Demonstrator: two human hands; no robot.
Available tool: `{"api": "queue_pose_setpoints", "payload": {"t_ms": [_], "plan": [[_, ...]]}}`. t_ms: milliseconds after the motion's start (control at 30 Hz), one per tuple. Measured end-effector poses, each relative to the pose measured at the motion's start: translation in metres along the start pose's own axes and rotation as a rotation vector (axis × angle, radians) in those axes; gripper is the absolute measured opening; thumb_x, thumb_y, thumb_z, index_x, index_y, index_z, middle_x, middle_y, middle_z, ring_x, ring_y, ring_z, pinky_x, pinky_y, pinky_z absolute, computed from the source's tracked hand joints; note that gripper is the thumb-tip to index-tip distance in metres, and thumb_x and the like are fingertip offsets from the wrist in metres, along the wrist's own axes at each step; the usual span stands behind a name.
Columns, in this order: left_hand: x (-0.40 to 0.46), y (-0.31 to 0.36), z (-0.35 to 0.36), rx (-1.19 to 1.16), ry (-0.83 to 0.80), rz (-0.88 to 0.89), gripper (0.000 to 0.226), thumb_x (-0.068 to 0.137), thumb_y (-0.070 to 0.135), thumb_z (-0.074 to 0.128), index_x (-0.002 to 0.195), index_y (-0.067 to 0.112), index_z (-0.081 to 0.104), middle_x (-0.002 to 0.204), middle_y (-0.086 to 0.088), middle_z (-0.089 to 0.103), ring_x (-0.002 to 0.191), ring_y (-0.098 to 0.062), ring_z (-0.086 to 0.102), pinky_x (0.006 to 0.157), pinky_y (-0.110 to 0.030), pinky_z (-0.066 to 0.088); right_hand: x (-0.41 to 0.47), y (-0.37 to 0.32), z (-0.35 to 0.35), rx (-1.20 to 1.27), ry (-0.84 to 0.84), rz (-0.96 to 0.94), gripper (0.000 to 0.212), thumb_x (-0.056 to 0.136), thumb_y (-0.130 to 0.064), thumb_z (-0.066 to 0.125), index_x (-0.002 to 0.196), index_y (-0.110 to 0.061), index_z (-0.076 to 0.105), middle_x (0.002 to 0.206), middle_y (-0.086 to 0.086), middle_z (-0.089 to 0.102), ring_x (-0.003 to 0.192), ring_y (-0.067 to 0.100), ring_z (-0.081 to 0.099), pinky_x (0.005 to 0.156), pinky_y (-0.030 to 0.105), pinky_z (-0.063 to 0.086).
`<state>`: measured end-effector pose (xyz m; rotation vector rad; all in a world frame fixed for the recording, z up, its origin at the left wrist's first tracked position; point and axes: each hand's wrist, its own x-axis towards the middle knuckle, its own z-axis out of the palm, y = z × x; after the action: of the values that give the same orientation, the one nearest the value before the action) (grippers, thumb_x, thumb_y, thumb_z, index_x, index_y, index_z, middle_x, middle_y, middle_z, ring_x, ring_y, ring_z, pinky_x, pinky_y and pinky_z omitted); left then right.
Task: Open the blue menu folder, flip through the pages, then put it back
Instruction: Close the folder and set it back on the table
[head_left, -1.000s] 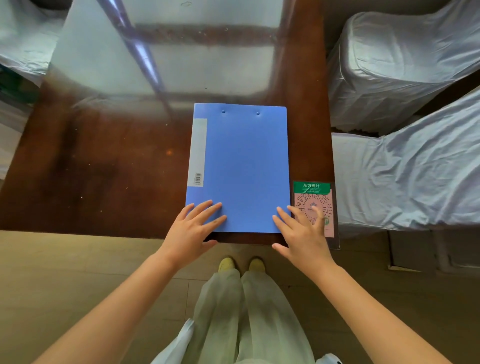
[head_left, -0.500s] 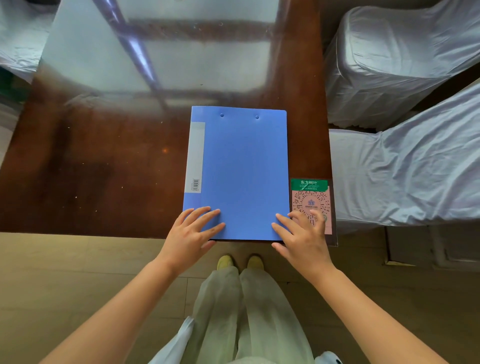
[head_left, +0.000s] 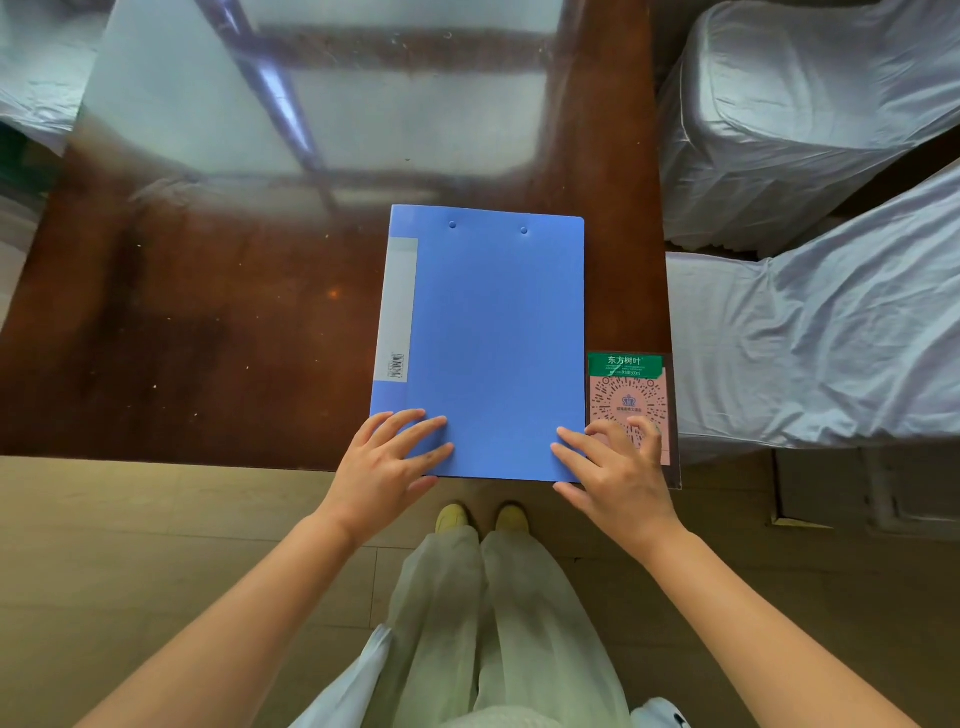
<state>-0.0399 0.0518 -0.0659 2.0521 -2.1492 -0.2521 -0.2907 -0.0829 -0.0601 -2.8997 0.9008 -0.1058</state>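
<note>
Hands over closed blue menu folder's near corners

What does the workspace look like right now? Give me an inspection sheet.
Surface: glossy dark wooden table, strong window glare on the far part.
Job's things: blue menu folder closed, flat at the near edge.
Clutter: QR code card just right of the folder.
Grips: left hand flat on the folder's near-left corner; right hand at its near-right corner, fingers partly over the card.
Cables: nothing seen.
Surroundings: cloth-covered chairs to the right, wooden floor below.
</note>
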Motion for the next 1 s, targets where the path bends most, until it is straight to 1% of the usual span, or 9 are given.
{"api": "queue_pose_setpoints", "payload": {"t_ms": [433,533,600,633,667,733,800,1000], "plan": [[-0.003,-0.003,0.006,-0.012,0.005,0.023,0.044,0.065,0.027,0.083,0.107,0.023,0.07,0.12,-0.007,0.067,0.11,-0.032,0.062,0.093,-0.049,0.046,-0.001,0.001,0.001,0.014,-0.031,0.01,0.04,0.064,-0.035,0.082,0.097,-0.014,0.072,0.107,0.004,0.073,0.095,0.027,0.067,0.092,0.045,0.026],[-0.005,-0.005,0.004,-0.019,0.013,0.037,0.051,0.066,0.029,0.082,0.113,0.022,0.066,0.127,-0.01,0.062,0.116,-0.033,0.057,0.097,-0.052,0.043,0.0,0.002,0.001,0.02,-0.021,0.005,0.04,0.064,-0.034,0.082,0.096,-0.014,0.072,0.107,0.004,0.073,0.095,0.027,0.067,0.092,0.045,0.026],[-0.009,-0.012,-0.001,-0.011,0.03,-0.024,0.059,0.065,0.031,0.081,0.12,0.02,0.062,0.133,-0.016,0.056,0.122,-0.035,0.052,0.102,-0.055,0.038,0.0,0.002,0.002,0.023,-0.018,0.003,0.04,0.063,-0.033,0.083,0.096,-0.014,0.072,0.106,0.005,0.073,0.094,0.028,0.067,0.091,0.045,0.026],[-0.012,-0.016,-0.004,-0.008,0.044,-0.059,0.061,0.064,0.031,0.083,0.12,0.018,0.062,0.132,-0.018,0.056,0.121,-0.036,0.052,0.101,-0.054,0.038,0.0,0.002,0.002,0.022,-0.018,0.003,0.04,0.063,-0.033,0.083,0.097,-0.014,0.072,0.106,0.005,0.073,0.094,0.028,0.067,0.091,0.045,0.026],[-0.016,-0.022,-0.007,-0.01,0.054,-0.074,0.061,0.061,0.029,0.084,0.118,0.017,0.063,0.128,-0.019,0.058,0.117,-0.038,0.055,0.098,-0.053,0.042,0.0,0.002,0.002,0.021,-0.017,0.001,0.041,0.063,-0.034,0.083,0.098,-0.014,0.072,0.106,0.005,0.073,0.095,0.028,0.066,0.091,0.045,0.026],[-0.023,-0.031,-0.01,-0.028,0.049,-0.05,0.057,0.06,0.026,0.086,0.112,0.015,0.066,0.12,-0.02,0.063,0.108,-0.039,0.06,0.089,-0.049,0.051,0.0,0.003,0.003,0.02,-0.017,-0.007,0.042,0.064,-0.034,0.082,0.099,-0.014,0.071,0.107,0.005,0.073,0.095,0.027,0.067,0.092,0.045,0.026],[-0.025,-0.035,-0.012,-0.057,0.027,-0.027,0.052,0.063,0.024,0.085,0.111,0.014,0.067,0.117,-0.019,0.064,0.106,-0.038,0.06,0.081,-0.046,0.056,0.0,0.003,0.004,0.018,-0.02,-0.008,0.043,0.063,-0.035,0.082,0.099,-0.014,0.071,0.106,0.005,0.073,0.095,0.028,0.067,0.092,0.045,0.026],[-0.02,-0.037,-0.013,-0.04,-0.02,0.007,0.051,0.06,0.023,0.086,0.107,0.015,0.07,0.115,-0.017,0.066,0.104,-0.038,0.062,0.074,-0.044,0.058,0.0,0.003,0.003,0.015,-0.026,-0.013,0.043,0.063,-0.035,0.083,0.098,-0.014,0.072,0.105,0.005,0.074,0.094,0.028,0.067,0.091,0.045,0.027]]}}
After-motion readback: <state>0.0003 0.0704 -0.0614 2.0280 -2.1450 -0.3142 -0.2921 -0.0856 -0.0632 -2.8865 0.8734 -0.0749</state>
